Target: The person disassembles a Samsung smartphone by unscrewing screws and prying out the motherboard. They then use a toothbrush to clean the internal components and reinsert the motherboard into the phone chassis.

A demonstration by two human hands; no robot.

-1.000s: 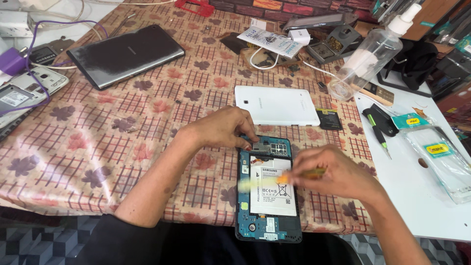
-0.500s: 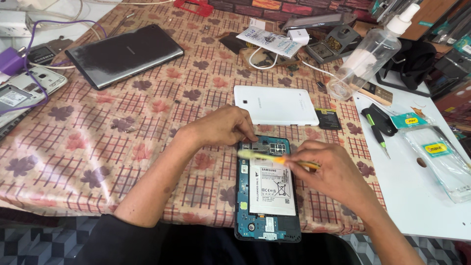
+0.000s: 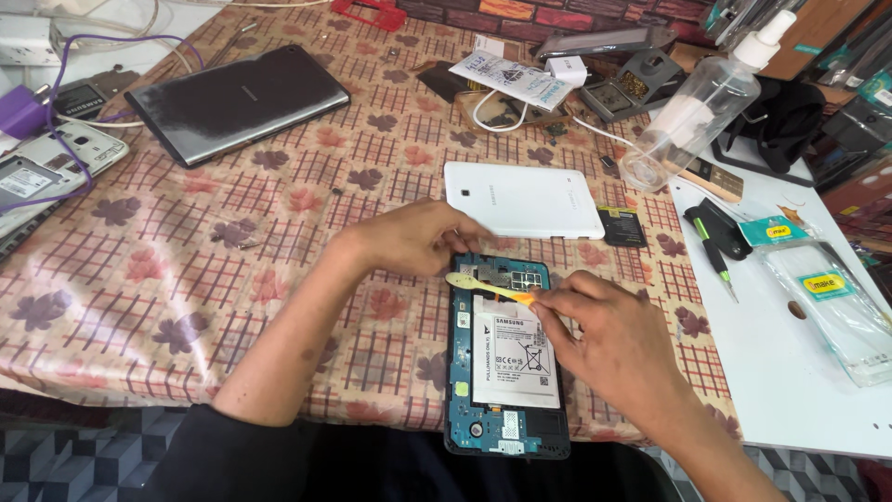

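Currently the yellow pry tool [image 3: 488,288] is pinched in the right hand [image 3: 609,339], tip at 12 o'clock on the opened tablet [image 3: 506,372]. The tablet's top-left corner is pressed by the left hand [image 3: 418,237], fingers curled, nothing grasped.

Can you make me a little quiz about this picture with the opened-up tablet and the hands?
1. True or false: the right hand holds a thin yellow tool over the opened tablet.
2. What rests on the top edge of the opened tablet?
A. the left hand
B. the clear spray bottle
C. the dark tablet
3. Fill in the missing word: the white back cover lies just beyond the opened tablet, on the patterned ______.

Key:
1. True.
2. A.
3. Tablecloth.
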